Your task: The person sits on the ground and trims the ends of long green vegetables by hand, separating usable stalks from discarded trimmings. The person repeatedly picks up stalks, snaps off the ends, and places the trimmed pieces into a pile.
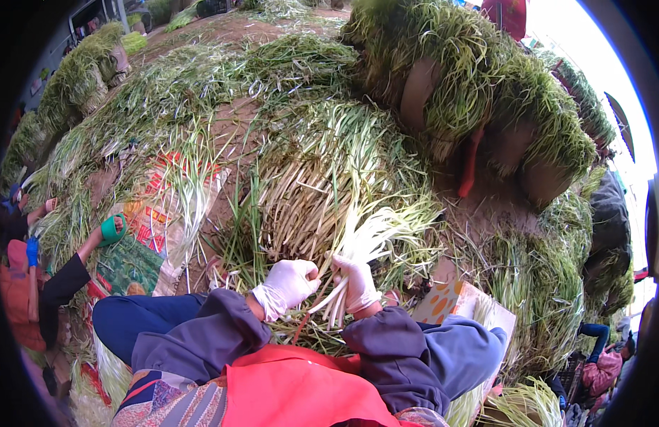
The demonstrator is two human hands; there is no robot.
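My right hand (355,284), in a thin white glove, grips a bunch of leafy green stalks with pale stems (368,235). Their white lower ends (334,305) stick out below my fist, and their leaves fan away to the upper right. Close beside it on the left, my gloved left hand (289,285) pinches a thin stalk at the edge of the bunch. Just beyond both hands lies a heap of untrimmed stalks (302,208), with brownish lower stems towards me and green leaves pointing away.
Left of the heap, a printed sack (142,256) carries loose pale stalks (193,197). A person's arm with a green band around the hand (113,230) reaches over it. Large upright bundles (468,80) stand at the upper right. A spotted carton (441,301) sits by my right knee.
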